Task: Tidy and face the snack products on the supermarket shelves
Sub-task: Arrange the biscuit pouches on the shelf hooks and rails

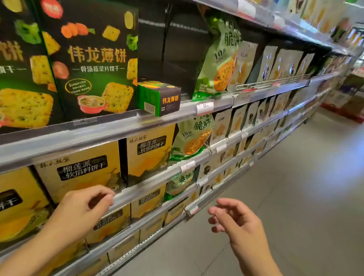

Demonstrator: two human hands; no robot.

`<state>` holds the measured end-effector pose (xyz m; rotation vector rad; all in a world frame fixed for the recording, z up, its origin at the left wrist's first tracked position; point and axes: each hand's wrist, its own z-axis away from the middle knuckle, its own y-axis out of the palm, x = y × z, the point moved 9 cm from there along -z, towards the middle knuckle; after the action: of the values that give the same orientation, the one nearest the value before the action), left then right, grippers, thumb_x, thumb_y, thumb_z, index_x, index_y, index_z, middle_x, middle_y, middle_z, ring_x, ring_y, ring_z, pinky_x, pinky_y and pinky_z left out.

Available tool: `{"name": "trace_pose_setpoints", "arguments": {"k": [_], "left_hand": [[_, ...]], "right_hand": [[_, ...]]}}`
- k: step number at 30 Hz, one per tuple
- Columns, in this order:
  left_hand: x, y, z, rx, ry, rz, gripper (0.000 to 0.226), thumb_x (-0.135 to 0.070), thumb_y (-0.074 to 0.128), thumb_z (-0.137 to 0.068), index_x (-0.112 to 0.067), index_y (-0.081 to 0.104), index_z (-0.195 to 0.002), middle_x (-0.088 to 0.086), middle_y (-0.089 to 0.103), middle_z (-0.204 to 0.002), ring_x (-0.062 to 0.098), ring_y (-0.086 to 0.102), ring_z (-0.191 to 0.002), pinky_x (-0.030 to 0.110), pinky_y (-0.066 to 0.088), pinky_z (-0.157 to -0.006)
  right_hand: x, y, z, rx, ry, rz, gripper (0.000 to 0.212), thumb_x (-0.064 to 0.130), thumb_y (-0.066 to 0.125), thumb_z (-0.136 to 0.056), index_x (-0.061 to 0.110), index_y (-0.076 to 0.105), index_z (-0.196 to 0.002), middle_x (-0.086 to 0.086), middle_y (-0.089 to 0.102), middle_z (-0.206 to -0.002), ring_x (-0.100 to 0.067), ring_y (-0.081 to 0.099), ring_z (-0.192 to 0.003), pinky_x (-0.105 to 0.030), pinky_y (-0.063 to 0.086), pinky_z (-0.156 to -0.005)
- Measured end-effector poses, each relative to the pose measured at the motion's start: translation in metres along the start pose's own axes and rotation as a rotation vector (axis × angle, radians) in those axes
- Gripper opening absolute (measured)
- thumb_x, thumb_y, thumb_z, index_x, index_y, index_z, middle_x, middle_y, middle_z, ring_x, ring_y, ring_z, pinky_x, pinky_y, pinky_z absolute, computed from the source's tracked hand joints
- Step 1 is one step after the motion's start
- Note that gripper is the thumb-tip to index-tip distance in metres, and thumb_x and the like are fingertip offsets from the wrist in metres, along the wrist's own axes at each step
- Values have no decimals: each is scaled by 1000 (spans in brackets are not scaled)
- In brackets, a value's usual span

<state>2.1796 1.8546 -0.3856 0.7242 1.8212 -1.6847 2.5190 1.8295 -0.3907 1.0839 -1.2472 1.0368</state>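
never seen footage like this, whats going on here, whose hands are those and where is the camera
There is no machine here. The single picture comes from a camera worn on a person's head, looking forward and down along a supermarket aisle, so you see that person's own hands.

The left hand reaches to the shelf edge in front of the yellow boxes, fingers loosely curled; it does not clearly hold anything. The right hand hangs free over the floor, holding nothing.

On the shelf above stand tall dark cracker boxes. Beside them one small box lies on its side, turned askew, next to a gap. Further right stand green snack bags.
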Motion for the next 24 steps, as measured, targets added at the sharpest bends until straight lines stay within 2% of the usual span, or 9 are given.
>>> {"name": "trace_pose_setpoints", "arguments": {"k": [2, 4, 6, 9, 12, 15, 17, 20, 24], "left_hand": [[-41, 14, -29, -4, 81, 6, 23, -25, 63, -90, -48, 63, -86, -26, 68, -76, -8, 62, -70, 16, 48, -56], [-78, 21, -51, -27, 139, 38, 20, -26, 60, -92, -46, 63, -92, -28, 67, -86, -15, 59, -78, 10, 45, -61], [-102, 25, -67, -51, 173, 59, 18, -28, 58, -91, -46, 64, -93, -30, 66, -87, -13, 59, -87, 10, 47, -71], [-123, 26, -82, -130, 177, 60, 18, -28, 59, -91, -44, 67, -92, -31, 66, -84, -7, 61, -88, 7, 46, -71], [-130, 19, -84, -243, 112, 83, 18, -23, 62, -91, -39, 69, -90, -30, 67, -87, -3, 63, -82, 8, 46, -68], [-129, 14, -76, -342, 32, 70, 15, -26, 60, -91, -38, 69, -91, -26, 68, -86, -1, 65, -81, 12, 49, -64], [-130, 12, -67, -393, -4, 38, 14, -30, 58, -91, -40, 68, -93, -28, 68, -88, -2, 64, -86, 16, 50, -66], [-134, 13, -50, -457, -40, 4, 14, -31, 57, -91, -41, 68, -93, -27, 68, -88, -1, 65, -87, 24, 55, -69], [-139, 7, -26, -549, -88, -18, 15, -29, 60, -90, -40, 67, -97, -25, 68, -89, 2, 66, -87, 33, 57, -72]], "right_hand": [[3, 10, -32, 72, -20, 34, 19, 7, 74, -82, 23, 73, -91, -8, 69, -75, -24, 66, -70, -25, 53, -59], [18, 22, -63, 150, -58, 59, 20, 11, 75, -82, 26, 73, -94, -6, 70, -81, -26, 67, -76, -28, 55, -64], [42, 39, -94, 258, -152, 146, 29, 19, 77, -80, 37, 69, -102, 3, 71, -99, -18, 68, -90, -30, 57, -74], [94, 77, -137, 437, -444, 385, 54, 27, 76, -76, 52, 51, -117, 24, 57, -117, -3, 58, -107, -20, 52, -85], [142, 126, -160, 592, -777, 588, 74, 28, 77, -78, 44, 33, -135, 22, 36, -141, 3, 39, -128, -16, 38, -104], [155, 169, -174, 803, -928, 689, 92, 30, 80, -75, 29, 24, -148, 10, 21, -157, -9, 22, -144, -35, 28, -117], [156, 186, -183, 901, -958, 703, 97, 26, 82, -73, 24, 23, -150, 6, 20, -159, -14, 21, -145, -39, 25, -118], [159, 198, -187, 932, -1086, 693, 84, 17, 83, -70, 20, 38, -142, -1, 39, -149, -20, 34, -137, -44, 32, -114], [174, 191, -185, 908, -1205, 594, 68, 19, 83, -69, 22, 50, -129, 3, 53, -133, -12, 43, -127, -40, 39, -109]]}}
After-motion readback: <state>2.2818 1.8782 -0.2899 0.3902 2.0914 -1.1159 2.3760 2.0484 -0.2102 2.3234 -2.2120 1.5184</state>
